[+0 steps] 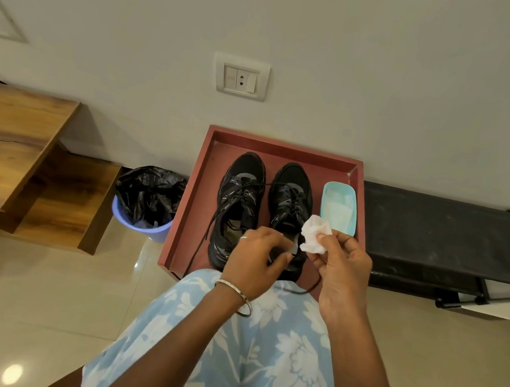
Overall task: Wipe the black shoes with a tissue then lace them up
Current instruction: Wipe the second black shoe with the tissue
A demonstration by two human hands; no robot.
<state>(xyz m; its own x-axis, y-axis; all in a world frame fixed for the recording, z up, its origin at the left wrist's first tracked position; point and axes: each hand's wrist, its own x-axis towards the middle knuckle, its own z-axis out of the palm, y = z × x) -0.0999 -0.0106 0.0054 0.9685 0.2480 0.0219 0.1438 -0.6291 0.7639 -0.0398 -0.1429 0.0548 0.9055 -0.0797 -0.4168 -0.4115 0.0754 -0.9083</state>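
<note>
**Caller:** What does the head camera show?

**Operator:** I look down at a pair of black lace-up sports shoes [239,204]. They sit side by side, toes to the wall, in a shallow red-brown square tray [188,191] on the floor. My right hand [345,268] pinches a crumpled white tissue [314,237] between thumb and fingertips. It is just above the heel of the shoe nearer a pale turquoise plastic box [338,208]. My left hand [255,257] hovers over that same heel with its fingers curled. I cannot tell whether it grips anything.

**Caller:** How will these things handle?

**Operator:** I judge the tissue feather-light, soft and easily torn, so it wants a wadded hold and gentle pressure. The shoes look light, with firm soles, soft mesh uppers and glossy overlays that should wipe clean. I would steady each shoe by its padded heel collar. The thin black laces [201,244] are limp cords, and one trails over the tray's near edge. They are best pinched close to their ends.

**Caller:** Anything nearby?

**Operator:** A lilac plastic bin lined with a crinkled black bag [147,199] stands just beside the tray.
</note>
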